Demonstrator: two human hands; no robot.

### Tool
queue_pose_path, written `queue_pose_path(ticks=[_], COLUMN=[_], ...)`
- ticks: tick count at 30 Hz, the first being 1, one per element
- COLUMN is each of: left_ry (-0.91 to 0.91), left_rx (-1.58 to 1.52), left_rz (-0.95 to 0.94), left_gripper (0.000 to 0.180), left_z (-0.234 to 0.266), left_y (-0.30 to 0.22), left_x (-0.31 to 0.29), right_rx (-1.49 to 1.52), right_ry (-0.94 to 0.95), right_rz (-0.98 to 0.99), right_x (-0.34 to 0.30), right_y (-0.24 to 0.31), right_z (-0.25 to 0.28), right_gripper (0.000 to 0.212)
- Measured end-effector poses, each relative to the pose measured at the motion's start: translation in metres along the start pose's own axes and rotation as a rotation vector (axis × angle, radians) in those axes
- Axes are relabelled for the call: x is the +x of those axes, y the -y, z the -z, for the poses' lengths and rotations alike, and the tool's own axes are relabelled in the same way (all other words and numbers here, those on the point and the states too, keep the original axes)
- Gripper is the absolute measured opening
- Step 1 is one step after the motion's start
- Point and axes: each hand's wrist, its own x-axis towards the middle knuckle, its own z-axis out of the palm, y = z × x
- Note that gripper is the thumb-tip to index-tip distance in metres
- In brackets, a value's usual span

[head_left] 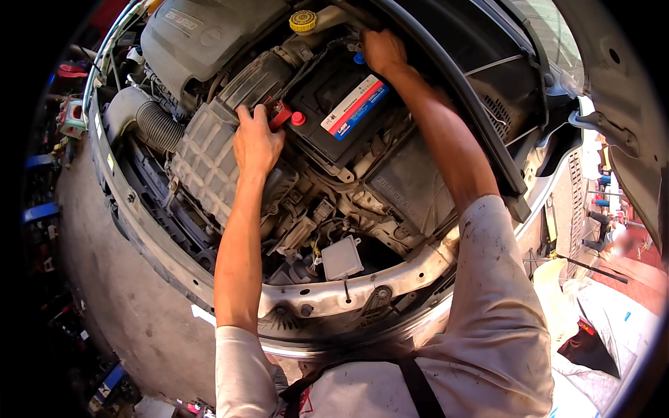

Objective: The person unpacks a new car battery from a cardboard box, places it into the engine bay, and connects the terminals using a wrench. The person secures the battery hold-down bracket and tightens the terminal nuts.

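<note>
A black car battery [326,94] with a white, red and blue label sits in the engine bay. My left hand [256,143] is at its left side, fingers curled, with a red terminal cover [281,114] between thumb and forefinger. Close by, a round red cap [298,118] stands on the battery's corner. My right hand [383,52] reaches to the battery's far right corner, closed beside a blue cap [359,58]. Its fingertips are hidden behind the hand, so what they grip does not show.
The ribbed air filter box [205,157] lies left of the battery, the engine cover [209,35] beyond it. A yellow filler cap [303,21] is at the back. The black fuse box lid [411,182] lies right. The metal front crossmember [327,296] runs before me, under the raised hood [620,90].
</note>
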Motion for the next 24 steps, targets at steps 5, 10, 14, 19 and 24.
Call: queue_pose_path(ticks=[5, 10, 14, 19, 24], left_ry=[-0.006, 0.057, 0.04, 0.055, 0.054], left_rx=[0.025, 0.013, 0.007, -0.014, -0.041], left_rz=[-0.038, 0.006, -0.026, -0.011, -0.053], left_gripper=[0.04, 0.047, 0.044, 0.042, 0.038], left_z=[0.006, 0.007, 0.011, 0.013, 0.008], left_y=[0.003, 0.006, 0.003, 0.01, 0.013], left_x=[-0.005, -0.002, 0.0, -0.001, 0.004], right_rx=[0.06, 0.322, 0.296, 0.394, 0.265], right_ry=[-0.183, -0.364, -0.378, -0.378, -0.464], right_rz=[0.042, -0.073, -0.296, -0.387, -0.366], right_x=[-0.058, -0.104, -0.101, -0.109, -0.121], right_y=[0.03, 0.084, 0.11, 0.118, 0.135], right_z=[0.005, -0.012, -0.017, -0.018, -0.019], right_gripper=[0.017, 0.028, 0.032, 0.04, 0.046])
